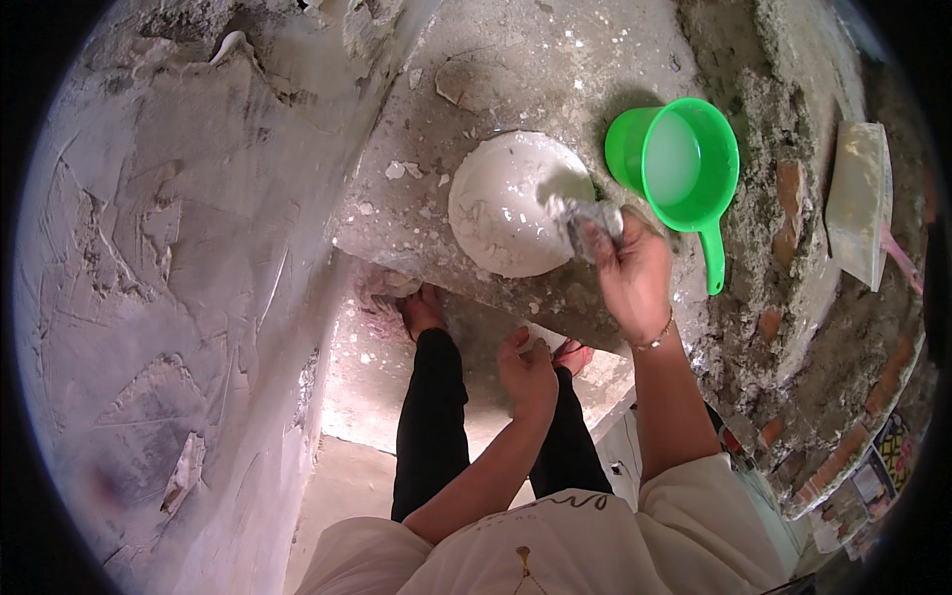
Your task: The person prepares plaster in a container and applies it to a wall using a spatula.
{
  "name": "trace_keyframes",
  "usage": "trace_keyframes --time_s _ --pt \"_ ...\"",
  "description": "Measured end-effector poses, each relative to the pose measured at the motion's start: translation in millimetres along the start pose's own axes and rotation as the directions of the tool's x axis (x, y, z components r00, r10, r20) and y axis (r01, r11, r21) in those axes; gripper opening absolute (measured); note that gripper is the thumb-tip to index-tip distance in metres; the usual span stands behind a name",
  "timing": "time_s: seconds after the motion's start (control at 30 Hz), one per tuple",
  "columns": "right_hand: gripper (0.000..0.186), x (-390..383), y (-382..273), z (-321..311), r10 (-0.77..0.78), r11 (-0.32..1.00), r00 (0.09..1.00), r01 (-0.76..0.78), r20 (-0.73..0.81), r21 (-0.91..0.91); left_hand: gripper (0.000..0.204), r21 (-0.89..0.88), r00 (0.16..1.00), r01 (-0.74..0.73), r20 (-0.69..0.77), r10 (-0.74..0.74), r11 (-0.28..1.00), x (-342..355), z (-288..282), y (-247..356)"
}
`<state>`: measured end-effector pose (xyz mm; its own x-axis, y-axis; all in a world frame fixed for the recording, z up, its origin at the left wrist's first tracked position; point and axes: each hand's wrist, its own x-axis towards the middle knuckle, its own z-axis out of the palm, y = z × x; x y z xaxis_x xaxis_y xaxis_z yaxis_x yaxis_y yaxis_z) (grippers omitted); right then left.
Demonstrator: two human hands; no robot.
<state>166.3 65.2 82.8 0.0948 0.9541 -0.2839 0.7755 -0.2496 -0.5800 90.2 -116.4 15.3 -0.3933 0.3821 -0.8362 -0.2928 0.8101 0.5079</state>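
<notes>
My right hand [635,273] is closed round a grey, plaster-smeared hand tool [587,220]; its exact kind is hard to make out. The tool's far end reaches over the right side of a round tub [459,243] of wet white plaster [511,203]. My left hand [526,377] is lower, above my legs, with its fingers curled in. A pale flat patch [545,339] shows beside those fingertips, and I cannot tell whether they grip it. Right of the tub stands a green dipper [627,149] with cloudy whitish liquid [672,159] in it, its handle pointing toward me.
The tub and dipper stand on a plaster-spattered concrete ledge [416,213]. A roughly plastered wall [178,297] rises on the left. Broken masonry with exposed brick [788,213] runs along the right, where a flat, pale plastering board [855,203] with a pink handle rests. My bare feet [424,309] are below the ledge.
</notes>
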Motion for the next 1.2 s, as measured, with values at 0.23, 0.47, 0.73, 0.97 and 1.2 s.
trace_keyframes --time_s 0.23,0.47,0.73,0.97,1.2 --pt "0.017 13.2 39.5 22.6 -0.038 0.993 0.994 0.026 0.105 0.111 0.033 -0.093 0.991 0.115 0.081 -0.108 0.989 -7.7 6.2 14.7" --pt "0.015 11.2 11.3 23.0 -0.129 0.991 0.981 0.125 0.146 0.040 0.029 0.047 0.998 -0.009 0.055 0.006 0.999 -9.1 6.1 10.3" --pt "0.014 32.1 18.8 20.2 -0.218 0.971 0.971 0.226 -0.096 0.081 0.034 0.123 0.995 0.016 0.092 -0.028 0.992 -7.1 6.6 -11.1" --pt "0.014 6.7 11.0 28.7 -0.132 0.979 0.988 0.116 -0.083 -0.171 0.034 0.024 0.991 0.068 0.110 -0.070 0.997 -7.4 5.7 6.2" --pt "0.021 20.0 -7.5 37.4 -0.285 0.885 0.958 0.262 -0.004 -0.384 0.036 0.076 0.997 -0.031 0.079 0.025 0.997 -4.6 4.5 -21.0"
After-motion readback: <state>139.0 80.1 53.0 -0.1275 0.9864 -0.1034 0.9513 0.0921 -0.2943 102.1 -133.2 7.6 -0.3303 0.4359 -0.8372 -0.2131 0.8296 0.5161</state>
